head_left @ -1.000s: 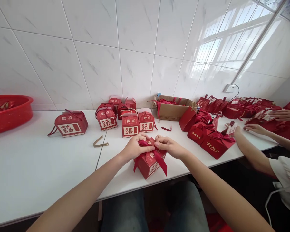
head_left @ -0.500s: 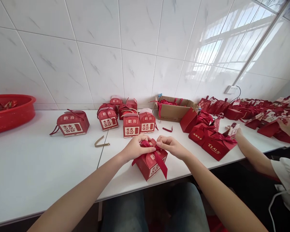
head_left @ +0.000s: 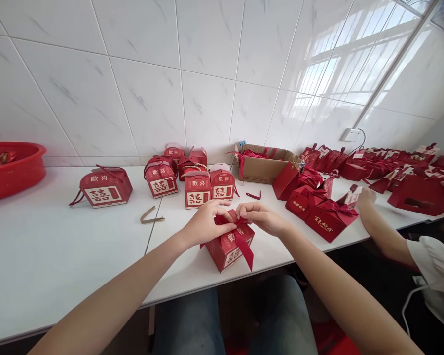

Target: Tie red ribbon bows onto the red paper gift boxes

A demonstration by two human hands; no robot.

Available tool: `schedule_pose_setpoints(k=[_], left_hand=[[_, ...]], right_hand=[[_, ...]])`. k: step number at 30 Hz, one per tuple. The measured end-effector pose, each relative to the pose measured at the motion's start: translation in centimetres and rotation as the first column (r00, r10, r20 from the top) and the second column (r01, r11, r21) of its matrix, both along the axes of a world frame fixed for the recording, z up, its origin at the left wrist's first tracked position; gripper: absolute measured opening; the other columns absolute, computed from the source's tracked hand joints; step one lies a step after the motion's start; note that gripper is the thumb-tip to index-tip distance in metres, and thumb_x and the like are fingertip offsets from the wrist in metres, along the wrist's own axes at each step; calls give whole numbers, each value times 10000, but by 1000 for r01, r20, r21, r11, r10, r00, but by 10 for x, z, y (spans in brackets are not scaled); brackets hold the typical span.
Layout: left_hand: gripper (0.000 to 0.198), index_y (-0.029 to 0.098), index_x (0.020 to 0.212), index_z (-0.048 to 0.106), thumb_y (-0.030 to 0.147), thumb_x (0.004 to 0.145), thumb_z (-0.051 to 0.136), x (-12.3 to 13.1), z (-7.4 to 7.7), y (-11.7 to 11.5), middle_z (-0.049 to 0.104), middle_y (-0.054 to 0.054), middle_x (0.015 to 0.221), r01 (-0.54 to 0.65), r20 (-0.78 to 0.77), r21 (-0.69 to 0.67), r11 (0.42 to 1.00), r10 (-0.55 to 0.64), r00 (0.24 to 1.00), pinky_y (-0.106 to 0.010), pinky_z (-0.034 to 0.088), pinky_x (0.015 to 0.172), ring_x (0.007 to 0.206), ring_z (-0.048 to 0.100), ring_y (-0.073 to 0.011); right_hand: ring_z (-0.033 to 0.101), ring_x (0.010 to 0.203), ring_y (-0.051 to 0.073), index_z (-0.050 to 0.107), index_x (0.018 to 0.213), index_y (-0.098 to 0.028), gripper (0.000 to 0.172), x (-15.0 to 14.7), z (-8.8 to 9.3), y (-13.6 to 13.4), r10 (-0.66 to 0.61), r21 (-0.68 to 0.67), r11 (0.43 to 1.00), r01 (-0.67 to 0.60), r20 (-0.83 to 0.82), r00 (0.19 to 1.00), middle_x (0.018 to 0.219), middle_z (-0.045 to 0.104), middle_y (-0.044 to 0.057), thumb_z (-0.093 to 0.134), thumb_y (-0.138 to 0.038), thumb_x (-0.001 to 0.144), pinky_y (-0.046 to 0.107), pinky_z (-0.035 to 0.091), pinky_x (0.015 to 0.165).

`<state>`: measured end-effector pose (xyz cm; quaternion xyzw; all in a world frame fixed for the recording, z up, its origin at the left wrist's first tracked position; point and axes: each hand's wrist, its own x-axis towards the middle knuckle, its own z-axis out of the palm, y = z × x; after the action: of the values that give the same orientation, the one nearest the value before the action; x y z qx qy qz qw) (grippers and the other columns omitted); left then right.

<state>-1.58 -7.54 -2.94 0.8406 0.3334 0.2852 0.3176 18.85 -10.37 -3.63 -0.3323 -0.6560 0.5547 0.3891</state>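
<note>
A small red gift box point(head_left: 227, 249) with white characters stands near the front edge of the white table point(head_left: 59, 246). A dark red ribbon point(head_left: 244, 244) crosses its top and hangs down its front. My left hand point(head_left: 205, 222) pinches the ribbon at the top left of the box. My right hand point(head_left: 261, 217) pinches the ribbon at the top right, fingertips almost meeting the left hand's. Both hands are closed on the ribbon.
Several finished red boxes point(head_left: 198, 190) stand behind, one point(head_left: 103, 187) apart at the left. A gold strip point(head_left: 150, 215) lies on the table. A red basket point(head_left: 11, 170) sits far left, a cardboard box point(head_left: 264, 165) at the back. Another person's hand point(head_left: 364, 197) works among red boxes point(head_left: 331, 219) at the right.
My hands stay on the ribbon atop the box, with only slight finger movement. The other person's far hand has pulled a flat red box toward the right edge.
</note>
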Motion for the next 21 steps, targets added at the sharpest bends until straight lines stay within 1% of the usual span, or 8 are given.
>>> schedule_pose_setpoints(k=[2,5,9,15,21], left_hand=[[168,242,727,742,405,697,714,0,-2,0,548,-71,1299,-2,4,-13,1000,2,1000,-444,371,1037,1208,496,-319],[152,232,722,741,379,701,707,0,-3,-1,536,-72,1327,-6,6,-21,1000,6,1000,-437,380,1039,1221,495,-310],[123,225,738,733,339,714,692,1,-3,-6,514,-72,1356,-34,-5,-8,999,34,999,-434,371,1057,1247,480,-293],[119,222,724,721,337,710,692,2,-10,-5,489,-67,1378,-40,10,2,999,40,999,-422,379,1058,1241,487,-285],[125,227,727,715,349,713,691,1,-13,-5,480,-57,1381,-38,12,4,999,38,999,-422,396,1045,1222,502,-280]], right_hand=[[344,625,107,540,648,-164,260,0,-2,1,-14,-24,1000,14,9,1000,679,449,-19,604,-356,811,264,275,617],[328,619,109,524,653,-166,268,1,-3,1,-17,-49,999,17,12,1000,646,402,-29,585,-364,822,265,259,611],[339,628,113,507,653,-168,274,0,0,0,16,-33,999,-14,60,998,648,407,-26,570,-370,827,270,276,625],[346,625,117,487,616,-173,288,-4,9,-2,-41,29,999,36,212,976,635,422,-20,536,-383,806,273,294,612],[318,595,105,441,585,-181,283,0,10,-3,-56,48,998,44,297,953,611,380,-34,535,-356,787,266,265,574]])
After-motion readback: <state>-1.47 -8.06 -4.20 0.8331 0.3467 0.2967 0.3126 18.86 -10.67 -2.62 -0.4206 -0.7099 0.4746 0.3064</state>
